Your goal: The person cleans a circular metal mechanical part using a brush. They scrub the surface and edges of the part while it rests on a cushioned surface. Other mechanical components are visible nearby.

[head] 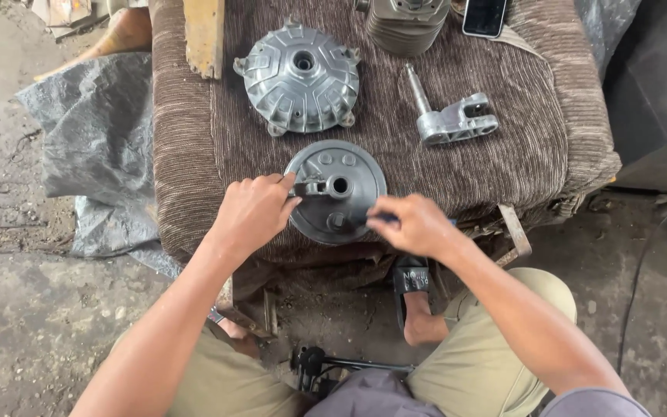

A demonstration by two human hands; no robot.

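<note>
Round grey metal plate (336, 193): lying flat at the near edge of the bench (503, 147), centre of frame. Left hand (252, 212) is closing its fingers on a small lever (312, 188) on the plate's face. Right hand (414, 224) is pinching a dark tool (372, 219) against the plate's right rim. Ribbed silver hub (299, 77) is sitting above it; forked metal bracket (449, 120) to the upper right; phone (485, 17) at top edge.
</note>
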